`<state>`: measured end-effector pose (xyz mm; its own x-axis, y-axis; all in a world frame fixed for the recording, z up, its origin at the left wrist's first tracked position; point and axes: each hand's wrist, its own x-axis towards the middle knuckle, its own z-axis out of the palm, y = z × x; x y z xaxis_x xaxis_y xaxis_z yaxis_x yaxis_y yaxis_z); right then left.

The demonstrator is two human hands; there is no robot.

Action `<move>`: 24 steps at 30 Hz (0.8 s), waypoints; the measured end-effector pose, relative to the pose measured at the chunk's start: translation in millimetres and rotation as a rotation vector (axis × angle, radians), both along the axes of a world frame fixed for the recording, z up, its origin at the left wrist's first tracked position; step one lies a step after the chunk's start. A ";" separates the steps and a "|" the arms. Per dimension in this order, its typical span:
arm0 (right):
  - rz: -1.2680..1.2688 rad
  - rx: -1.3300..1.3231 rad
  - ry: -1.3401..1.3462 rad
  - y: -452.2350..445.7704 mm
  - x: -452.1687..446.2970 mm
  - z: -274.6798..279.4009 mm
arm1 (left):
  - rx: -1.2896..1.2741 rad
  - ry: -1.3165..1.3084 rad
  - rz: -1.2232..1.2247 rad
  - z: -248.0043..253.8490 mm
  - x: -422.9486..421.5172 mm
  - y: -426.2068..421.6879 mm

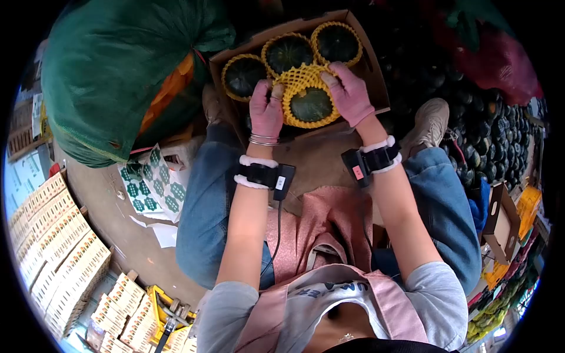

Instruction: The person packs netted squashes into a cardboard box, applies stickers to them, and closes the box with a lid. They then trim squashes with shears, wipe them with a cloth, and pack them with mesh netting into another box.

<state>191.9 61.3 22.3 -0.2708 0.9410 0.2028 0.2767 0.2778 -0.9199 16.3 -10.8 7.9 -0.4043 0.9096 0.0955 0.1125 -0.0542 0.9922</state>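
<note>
A cardboard box (379,82) in front of me holds several dark green kabocha squashes, each in a yellow foam net. One squash (311,106) at the near side has its net (300,75) partly around it, with loose mesh bunched above. My left hand (266,109), in a pink glove, pinches the net at its left edge. On the right edge, my right hand (349,94), also gloved in pink, has its fingers closed on the same net. Behind it sit a left squash (245,76), a middle squash (289,53) and a right squash (336,43).
A large green mesh sack (112,76) bulges at the left. Many loose squashes (488,141) are piled at the right. Printed paper (159,185) lies on the floor by my left leg. Stacked cartons (59,253) and a yellow pallet jack (168,315) are at lower left.
</note>
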 end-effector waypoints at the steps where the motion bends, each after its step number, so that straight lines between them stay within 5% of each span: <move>1: 0.000 -0.050 0.005 1.4 2.9 5.0 | -0.037 0.009 0.013 1.1 4.4 0.1; 6: -0.045 -0.523 -0.020 13.3 24.6 -8.0 | -0.189 -0.280 0.121 -4.4 26.5 6.8; 12: -0.173 -0.281 -0.517 7.2 25.6 12.8 | -0.377 0.505 0.103 17.2 17.0 8.1; 15: -0.095 0.018 -0.511 -7.5 31.2 27.8 | 0.019 0.641 0.066 52.1 30.6 -2.3; 17: 0.032 0.177 -0.435 -27.3 38.4 29.7 | -0.078 0.640 -0.064 58.5 36.3 -7.3; 18: 0.011 -0.003 -0.480 -24.3 35.9 35.7 | -0.127 0.602 -0.101 55.1 36.8 -7.1; 24: 0.047 0.043 -0.341 -5.4 35.4 -3.6 | -0.352 0.408 -0.231 51.4 23.5 4.1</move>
<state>227.3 55.9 18.7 -0.3730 0.9183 0.1324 0.5517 0.3343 -0.7641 39.8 -6.6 59.3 -0.1855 0.9751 -0.1219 0.5137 0.2020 0.8339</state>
